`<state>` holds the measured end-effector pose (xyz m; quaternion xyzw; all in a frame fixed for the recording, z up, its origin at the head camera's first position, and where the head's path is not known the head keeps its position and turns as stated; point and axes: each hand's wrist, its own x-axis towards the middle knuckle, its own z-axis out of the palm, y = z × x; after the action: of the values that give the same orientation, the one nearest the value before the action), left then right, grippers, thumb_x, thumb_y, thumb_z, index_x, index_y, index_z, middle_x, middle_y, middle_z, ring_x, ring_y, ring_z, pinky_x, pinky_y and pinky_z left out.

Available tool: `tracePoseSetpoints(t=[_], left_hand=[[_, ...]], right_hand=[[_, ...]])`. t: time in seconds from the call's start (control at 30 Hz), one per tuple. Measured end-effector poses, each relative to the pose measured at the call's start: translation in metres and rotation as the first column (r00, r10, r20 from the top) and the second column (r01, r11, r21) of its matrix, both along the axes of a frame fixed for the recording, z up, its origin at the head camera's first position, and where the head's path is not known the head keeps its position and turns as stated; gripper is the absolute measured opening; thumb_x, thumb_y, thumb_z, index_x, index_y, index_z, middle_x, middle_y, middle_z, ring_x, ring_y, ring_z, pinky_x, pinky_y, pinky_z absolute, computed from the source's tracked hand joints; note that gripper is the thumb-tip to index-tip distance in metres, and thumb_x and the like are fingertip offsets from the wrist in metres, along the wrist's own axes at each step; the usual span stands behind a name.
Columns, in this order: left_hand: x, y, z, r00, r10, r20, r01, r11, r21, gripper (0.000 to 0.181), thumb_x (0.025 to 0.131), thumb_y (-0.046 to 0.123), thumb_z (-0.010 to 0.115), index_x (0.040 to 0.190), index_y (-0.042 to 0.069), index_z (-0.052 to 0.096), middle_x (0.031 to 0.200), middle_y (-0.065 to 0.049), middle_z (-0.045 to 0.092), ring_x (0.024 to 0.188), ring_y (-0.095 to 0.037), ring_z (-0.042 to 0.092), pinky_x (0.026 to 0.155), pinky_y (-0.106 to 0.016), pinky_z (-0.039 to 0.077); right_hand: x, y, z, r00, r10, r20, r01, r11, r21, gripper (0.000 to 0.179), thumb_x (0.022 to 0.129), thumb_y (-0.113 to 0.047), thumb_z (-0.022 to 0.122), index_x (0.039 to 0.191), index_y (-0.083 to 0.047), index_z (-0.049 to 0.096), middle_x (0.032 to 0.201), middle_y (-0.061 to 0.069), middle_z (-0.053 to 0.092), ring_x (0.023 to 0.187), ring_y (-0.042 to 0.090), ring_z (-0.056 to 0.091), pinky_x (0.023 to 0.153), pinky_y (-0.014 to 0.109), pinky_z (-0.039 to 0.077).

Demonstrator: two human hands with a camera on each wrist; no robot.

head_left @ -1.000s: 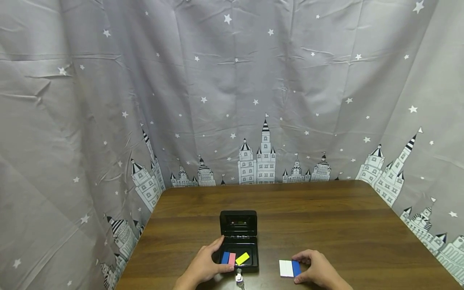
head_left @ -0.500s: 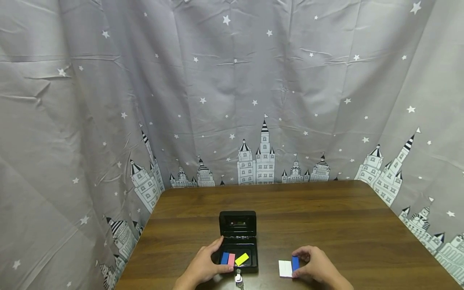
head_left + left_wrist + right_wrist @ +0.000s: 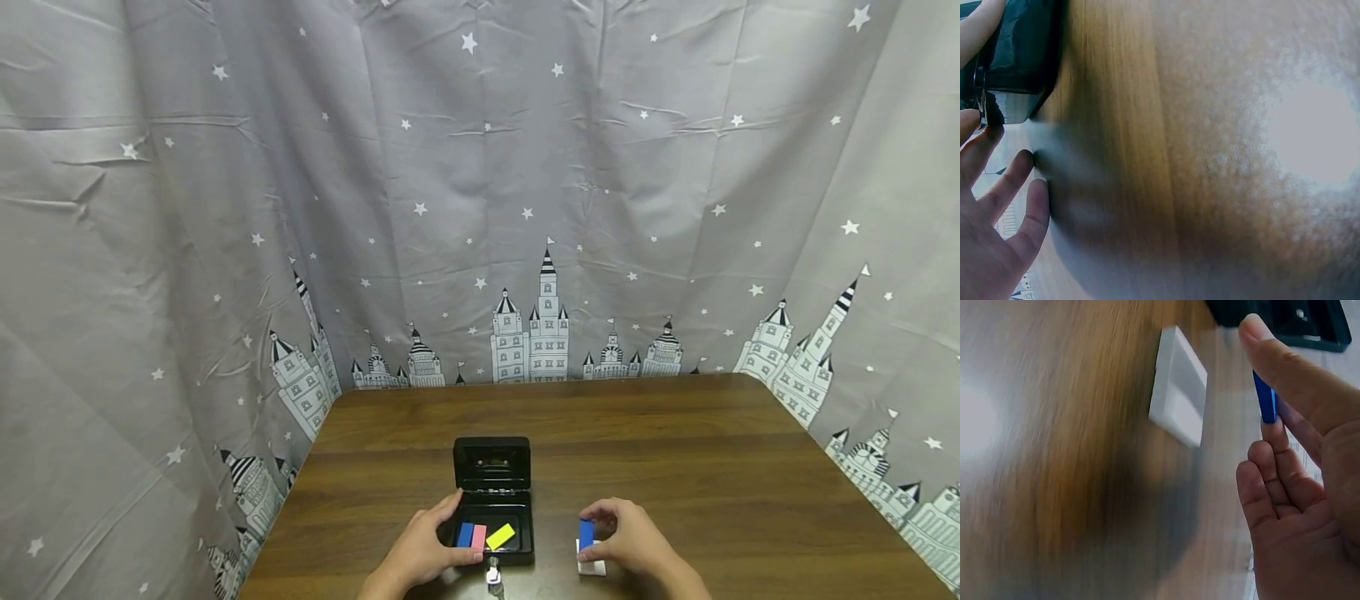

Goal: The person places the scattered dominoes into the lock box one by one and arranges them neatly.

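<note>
A small black cash box [image 3: 491, 508] stands on the table with its lid [image 3: 492, 463] raised. My left hand [image 3: 416, 550] grips its left side, thumb at the front edge and index finger near the hinge. In the left wrist view, the other fingers [image 3: 1036, 209] hang loose beside the box. Inside lie a blue block [image 3: 466, 533], a pink block [image 3: 479, 537] and a slanted yellow block [image 3: 500, 536]. Right of the box, my right hand [image 3: 641, 542] pinches another blue block [image 3: 1265, 400] between thumb and fingers, over white blocks [image 3: 1179, 387] on the table.
Keys [image 3: 494, 577] hang from the lock at the front of the box. The brown wooden table [image 3: 637, 450] reaches back to a grey curtain [image 3: 480, 167] printed with stars and castles.
The right hand has lifted the blue block from beside the white blocks and moved it left, above them. The left hand and the box have stayed in place.
</note>
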<state>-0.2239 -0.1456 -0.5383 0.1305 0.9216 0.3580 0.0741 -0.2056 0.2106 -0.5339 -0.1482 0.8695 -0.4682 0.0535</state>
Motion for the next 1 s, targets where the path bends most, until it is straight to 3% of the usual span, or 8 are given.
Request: tracePoseSetpoints(t=[0.2,0.8,1.0], left_hand=[[0.000,-0.001,-0.004,0.999,-0.023,-0.039,0.023,1.000,0.014,0.103,0.070,0.054,0.088,0.151,0.007,0.046,0.150,-0.013,0.050,0.124,-0.044,0.049,0.099,-0.065,0.041],[-0.001,-0.003,-0.005,0.997,-0.040,-0.063,0.042,0.999,0.033,0.103,0.070,0.053,0.088,0.151,0.005,0.046,0.150,-0.014,0.049,0.126,-0.045,0.048,0.102,-0.065,0.039],[0.000,-0.003,-0.003,0.999,-0.030,-0.037,0.031,0.999,0.026,0.103,0.071,0.054,0.088,0.152,0.006,0.045,0.150,-0.014,0.049,0.123,-0.042,0.049,0.100,-0.066,0.040]], right_hand=[[-0.006,-0.020,0.003,1.000,0.013,-0.020,-0.013,1.000,0.000,0.049,0.069,-0.021,0.095,0.109,-0.004,0.072,0.106,0.005,0.069,0.097,0.028,0.064,0.084,0.052,0.054],[-0.014,-0.074,0.004,0.996,0.017,-0.090,-0.015,1.000,0.014,0.046,0.067,-0.024,0.095,0.105,-0.007,0.075,0.102,-0.001,0.065,0.093,0.024,0.060,0.080,0.041,0.052],[-0.015,-0.091,0.004,0.995,0.015,-0.101,-0.013,1.000,0.020,0.047,0.069,-0.026,0.095,0.107,-0.006,0.075,0.103,0.001,0.066,0.095,0.029,0.062,0.083,0.048,0.054]])
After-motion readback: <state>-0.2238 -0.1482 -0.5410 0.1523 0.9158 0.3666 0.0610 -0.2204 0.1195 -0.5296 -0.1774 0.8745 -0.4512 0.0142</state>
